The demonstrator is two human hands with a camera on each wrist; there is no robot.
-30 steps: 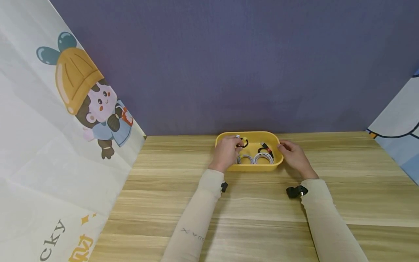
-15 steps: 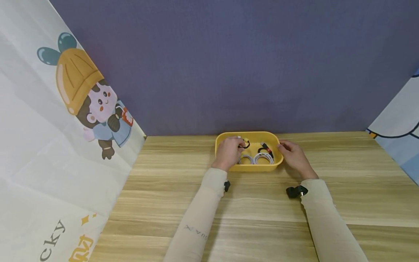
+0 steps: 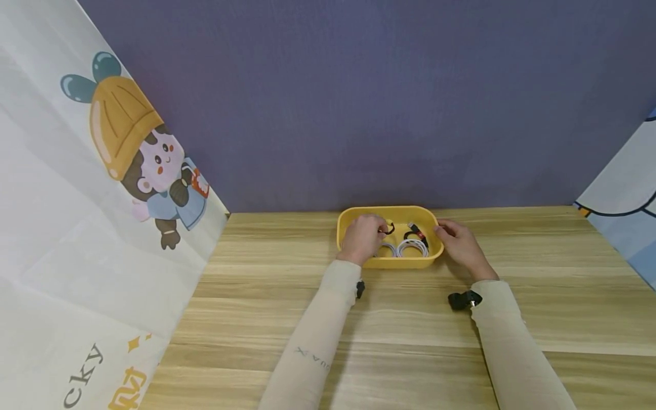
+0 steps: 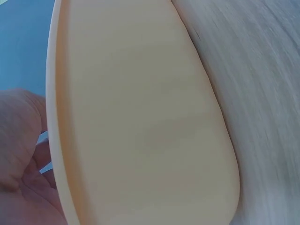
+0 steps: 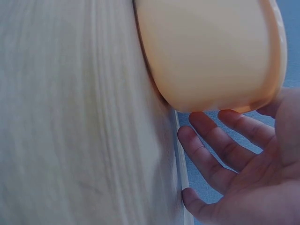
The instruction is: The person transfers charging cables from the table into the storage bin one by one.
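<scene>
My left hand [image 3: 363, 236] reaches over the front wall of a yellow plastic bin [image 3: 394, 263] and pinches a small black cable [image 3: 392, 229] inside it. Most of that cable is hidden by my fingers. At the bin's right end, my right hand [image 3: 461, 245] grips the rim. The right wrist view shows its fingertips [image 5: 197, 117] against the outer wall, with the thumb up at the rim. To the right of my left hand lie a coiled white cable [image 3: 412, 243], a grey coil [image 3: 388, 249] and a black USB cable [image 3: 417, 232] with a red part.
The bin stands on a wood-grain table [image 3: 400, 330], close to a dark blue-grey back panel [image 3: 389, 114]. A white sheet with a cartoon figure [image 3: 148, 154] borders the left side. Another printed sheet [image 3: 625, 210] is at the right.
My left hand has moved a little to the right inside the bin with the black cable, covering more of it and of the grey coil. My right hand and the bin have stayed put.
</scene>
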